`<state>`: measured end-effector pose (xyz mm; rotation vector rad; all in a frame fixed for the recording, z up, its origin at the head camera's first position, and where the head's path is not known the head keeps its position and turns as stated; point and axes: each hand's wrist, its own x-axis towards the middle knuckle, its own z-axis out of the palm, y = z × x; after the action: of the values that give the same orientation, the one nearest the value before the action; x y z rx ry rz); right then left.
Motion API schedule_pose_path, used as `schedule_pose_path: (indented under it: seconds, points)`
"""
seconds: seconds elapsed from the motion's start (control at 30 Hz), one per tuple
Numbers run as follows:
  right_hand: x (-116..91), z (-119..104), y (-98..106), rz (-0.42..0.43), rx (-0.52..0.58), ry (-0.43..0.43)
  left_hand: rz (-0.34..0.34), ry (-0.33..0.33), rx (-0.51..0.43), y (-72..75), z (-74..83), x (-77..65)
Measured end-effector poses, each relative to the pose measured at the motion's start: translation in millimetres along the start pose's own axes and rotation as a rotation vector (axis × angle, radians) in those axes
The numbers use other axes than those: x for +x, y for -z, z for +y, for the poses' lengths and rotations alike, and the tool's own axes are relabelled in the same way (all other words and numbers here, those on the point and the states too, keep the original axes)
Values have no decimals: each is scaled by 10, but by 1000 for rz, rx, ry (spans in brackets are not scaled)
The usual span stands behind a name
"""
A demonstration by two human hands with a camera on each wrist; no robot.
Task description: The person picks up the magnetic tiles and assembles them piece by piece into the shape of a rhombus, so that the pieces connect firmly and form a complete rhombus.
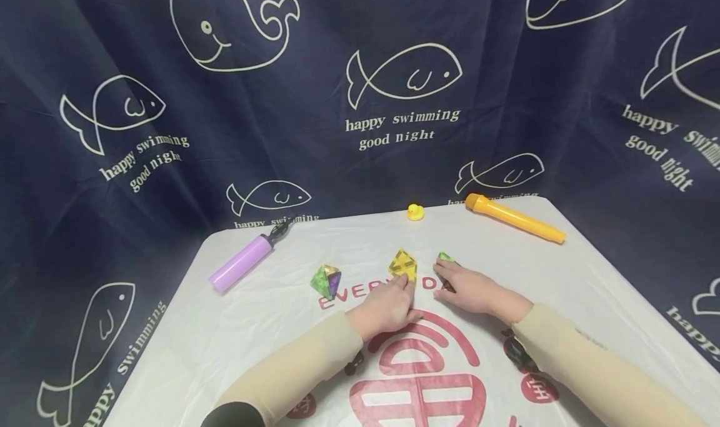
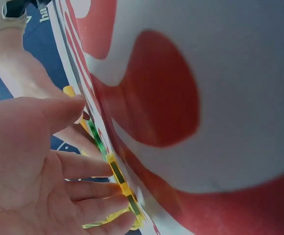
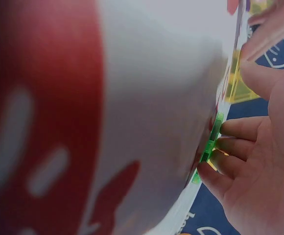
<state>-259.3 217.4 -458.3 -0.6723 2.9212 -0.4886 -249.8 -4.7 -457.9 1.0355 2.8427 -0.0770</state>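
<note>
Reaching across the white-covered worktop (image 1: 185,364), you had both hands wide, neither one gripping anything. With the big red emblem (image 1: 385,383) as the clock's centre, your left hand (image 1: 387,306) lay at 11 o'clock, its fingers extended and thumb apart, fingertips touching the yellow piece (image 1: 402,264) at 12. That piece was see-through and glassy, straight-edged and pointed at its far end, with dark oblong patches along its borders; your fingers hid part of its near side. The left wrist view showed its edge close against the cloth, a bright yellow strip broken by dark sections.

Your right hand (image 1: 471,291) lay at 1 o'clock, fingers slightly bent and parted, tips against the green piece (image 1: 445,257) between 12 and 1. Most of that was covered from above; seen from the right wrist it was a narrow, vivid green, translucent strip with darker sections, just beside the yellow one.

Between 10 and 11 o'clock, apart from both your hands, sat a faceted multicoloured piece (image 1: 326,282), green on one side, purple on another and yellow at the top. Farther out were a lilac pump (image 1: 243,262) with a black nozzle at 10, a small yellow duck (image 1: 415,212) at 12 and an orange stick (image 1: 514,219) at 1.
</note>
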Motion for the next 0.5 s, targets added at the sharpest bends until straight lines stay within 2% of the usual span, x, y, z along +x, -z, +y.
schedule_pose_path:
  seconds: [0.17,0.27,0.4,0.5]
  points:
    - [-21,-60,8,-13,-14,11,9,-25,-32,19,-99,-1]
    - [7,-58,19,38,-3,-9,8,-42,-43,24,-167,-14]
    - [84,-23,39,165,-3,-130,-2,-58,-64,27,-211,-25]
    - [147,9,47,196,-18,-255,-7,-55,-75,44,-202,-21]
